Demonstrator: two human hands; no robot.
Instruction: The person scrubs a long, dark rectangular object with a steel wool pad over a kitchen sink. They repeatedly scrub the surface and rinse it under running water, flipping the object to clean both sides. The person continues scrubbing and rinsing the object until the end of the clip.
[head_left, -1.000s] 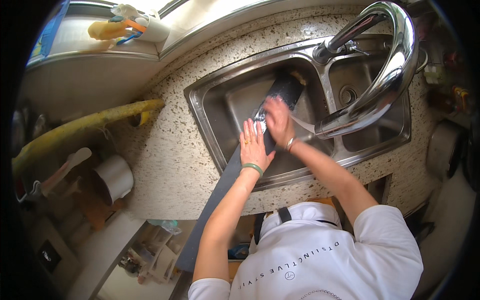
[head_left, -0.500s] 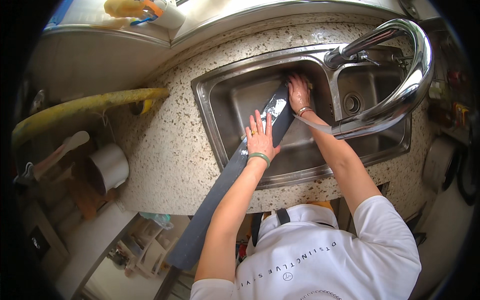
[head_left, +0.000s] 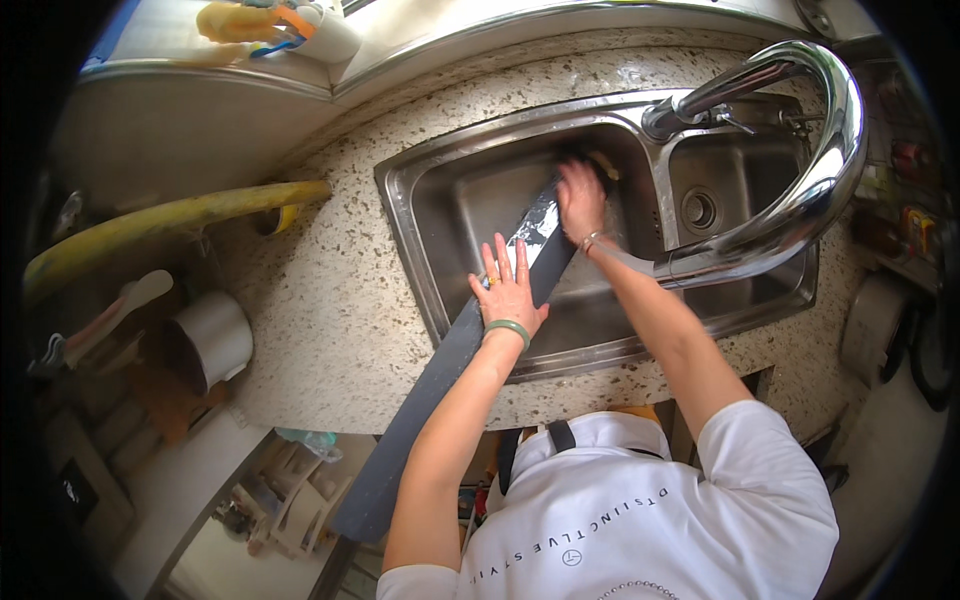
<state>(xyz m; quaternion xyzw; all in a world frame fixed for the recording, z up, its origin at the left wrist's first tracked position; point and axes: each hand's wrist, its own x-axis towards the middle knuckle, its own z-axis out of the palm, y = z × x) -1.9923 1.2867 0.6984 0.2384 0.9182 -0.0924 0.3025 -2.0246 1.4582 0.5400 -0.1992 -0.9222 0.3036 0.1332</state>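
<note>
A long dark grey board (head_left: 410, 412) slants from the large basin up and right to the lower left, over the sink's front edge. Its upper stretch is wet and glossy. My left hand (head_left: 507, 298) lies flat on the board with fingers spread, a green bangle at the wrist. Near the board's far end, my right hand (head_left: 580, 205) rests at its right edge, fingers stretched and somewhat blurred. Water runs from the faucet (head_left: 840, 170) past my right wrist. The steel sink (head_left: 440, 150) surrounds the board's upper part.
A smaller basin with a drain (head_left: 700, 208) lies to the right. Speckled countertop (head_left: 310, 330) frames the sink. At left are a yellow curved tube (head_left: 170, 215) and a white pot (head_left: 218, 338). A white cup (head_left: 332, 35) stands on the ledge at upper left.
My right hand has shifted slightly left at the board's far end and is more blurred. My left hand sits a little lower and further left on the board. The board stays slanted alike.
</note>
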